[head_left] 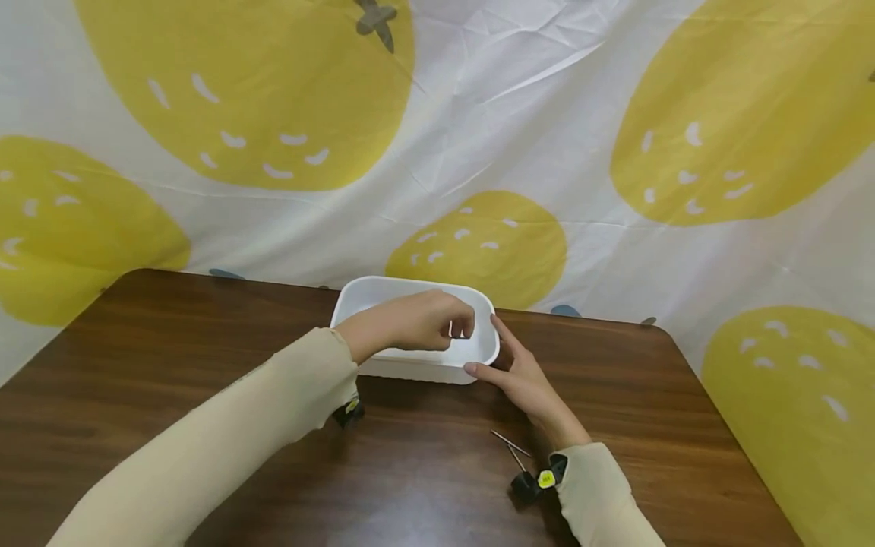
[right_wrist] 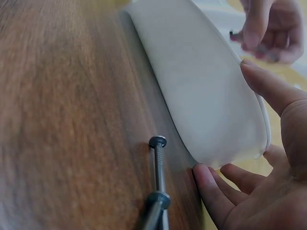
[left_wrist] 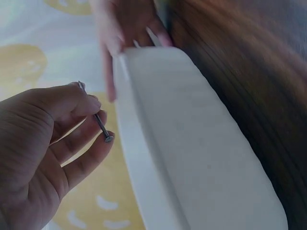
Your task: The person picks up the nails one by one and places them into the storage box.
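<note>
Over the inside of a white plastic tub [head_left: 417,370], my left hand [head_left: 431,320] is raised with curled fingers. The left wrist view shows it pinching a thin metal nail [left_wrist: 100,123] between thumb and fingers, the flat head downward. My right hand [head_left: 525,376] grips the tub's right end, thumb at the near rim and fingers spread around the end wall. Beside the right wrist, two metal nails [head_left: 510,442] lie on the table; their flat heads [right_wrist: 158,141] show large in the right wrist view.
The tub stands on a dark brown wooden table [head_left: 225,342], close to its far edge. Behind hangs a white cloth [head_left: 478,144] printed with large yellow fruit. A black camera [head_left: 525,486] is strapped at the right wrist, near the loose nails.
</note>
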A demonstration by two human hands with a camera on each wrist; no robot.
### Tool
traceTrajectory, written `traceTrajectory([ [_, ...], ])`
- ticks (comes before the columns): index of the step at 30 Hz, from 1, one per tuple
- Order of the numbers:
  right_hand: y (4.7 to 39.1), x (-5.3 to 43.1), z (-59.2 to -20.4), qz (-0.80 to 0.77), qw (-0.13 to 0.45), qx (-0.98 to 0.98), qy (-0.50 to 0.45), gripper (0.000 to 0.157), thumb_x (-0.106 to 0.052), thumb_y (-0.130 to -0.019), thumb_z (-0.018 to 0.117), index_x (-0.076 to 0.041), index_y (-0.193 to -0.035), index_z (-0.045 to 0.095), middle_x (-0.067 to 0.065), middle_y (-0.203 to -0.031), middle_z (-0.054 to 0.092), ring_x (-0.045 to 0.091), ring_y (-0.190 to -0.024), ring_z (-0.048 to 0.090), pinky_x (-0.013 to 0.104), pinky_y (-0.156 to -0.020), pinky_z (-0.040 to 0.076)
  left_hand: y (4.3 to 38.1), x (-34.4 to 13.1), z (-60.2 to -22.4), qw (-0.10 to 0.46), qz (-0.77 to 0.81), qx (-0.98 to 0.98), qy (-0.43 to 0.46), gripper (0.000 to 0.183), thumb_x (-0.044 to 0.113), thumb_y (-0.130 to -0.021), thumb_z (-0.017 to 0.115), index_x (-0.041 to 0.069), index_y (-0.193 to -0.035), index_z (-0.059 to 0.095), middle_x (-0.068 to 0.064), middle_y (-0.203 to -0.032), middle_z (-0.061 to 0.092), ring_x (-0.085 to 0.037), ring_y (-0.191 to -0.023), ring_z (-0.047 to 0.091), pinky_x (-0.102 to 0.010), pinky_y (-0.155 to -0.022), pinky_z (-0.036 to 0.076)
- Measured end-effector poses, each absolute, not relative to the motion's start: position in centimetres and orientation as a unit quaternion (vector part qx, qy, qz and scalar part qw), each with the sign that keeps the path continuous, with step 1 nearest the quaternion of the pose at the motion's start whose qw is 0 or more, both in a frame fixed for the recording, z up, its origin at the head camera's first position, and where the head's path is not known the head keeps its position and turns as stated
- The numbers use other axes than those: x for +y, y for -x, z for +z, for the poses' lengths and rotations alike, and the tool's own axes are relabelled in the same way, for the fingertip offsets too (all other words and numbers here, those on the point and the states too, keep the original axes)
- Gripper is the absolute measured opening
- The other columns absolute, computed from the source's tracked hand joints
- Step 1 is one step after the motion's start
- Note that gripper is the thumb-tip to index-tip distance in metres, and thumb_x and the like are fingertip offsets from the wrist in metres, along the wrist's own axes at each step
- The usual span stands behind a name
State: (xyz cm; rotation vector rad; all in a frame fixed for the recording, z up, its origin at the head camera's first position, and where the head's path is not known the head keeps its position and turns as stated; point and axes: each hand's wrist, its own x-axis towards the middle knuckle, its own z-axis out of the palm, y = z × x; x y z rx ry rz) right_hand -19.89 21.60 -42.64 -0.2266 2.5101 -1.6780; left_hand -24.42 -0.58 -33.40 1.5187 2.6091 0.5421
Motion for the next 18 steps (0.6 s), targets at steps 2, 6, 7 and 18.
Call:
traceTrajectory([
  [2,19.9,21.5,-42.6,-0.551,0.057,0.829,0.075,0.097,-0.024,-0.087,0.079,-0.028,-0.162,0.018,0.008,-0.157,0.045,0.025,-0.134,0.051,0.025,-0.103,0.042,25.1,-0.3,-33.6,0.042,0.17,0.856,-0.487,0.025,-0.008,-0.082,0.06,0.005,-0.102,0.07,-0.006,-0.096,0.07,-0.017,-0.087,0.063,-0.027,-0.079,0.052],
  [6,20.0,21.4,-42.6,-0.556,0.057,0.826,0.074,0.096,-0.022,-0.087,0.078,-0.028,-0.162,0.018,0.01,-0.155,0.047,0.027,-0.132,0.053,0.027,-0.102,0.044,26.3,0.3,-34.4,0.051,0.158,0.862,-0.479,0.025,-0.008,-0.081,0.062,0.004,-0.101,0.07,-0.008,-0.097,0.071,-0.018,-0.088,0.062,-0.028,-0.081,0.052],
  [7,20.0,21.4,-42.7,-0.555,0.057,0.827,0.074,0.096,-0.022,-0.087,0.078,-0.028,-0.162,0.018,0.01,-0.156,0.046,0.027,-0.132,0.054,0.028,-0.103,0.044,26.5,0.4,-34.7,0.054,0.155,0.863,-0.478,0.025,-0.008,-0.081,0.062,0.004,-0.1,0.07,-0.009,-0.098,0.071,-0.017,-0.088,0.062,-0.028,-0.081,0.052],
  [18,19.8,20.7,-42.4,-0.548,0.051,0.831,0.079,0.097,-0.021,-0.087,0.079,-0.025,-0.163,0.019,0.01,-0.157,0.044,0.027,-0.132,0.053,0.031,-0.106,0.041,28.6,1.4,-36.9,0.089,0.184,0.882,-0.425,0.024,-0.007,-0.082,0.064,0.005,-0.101,0.071,-0.01,-0.098,0.071,-0.018,-0.087,0.061,-0.025,-0.076,0.051],
])
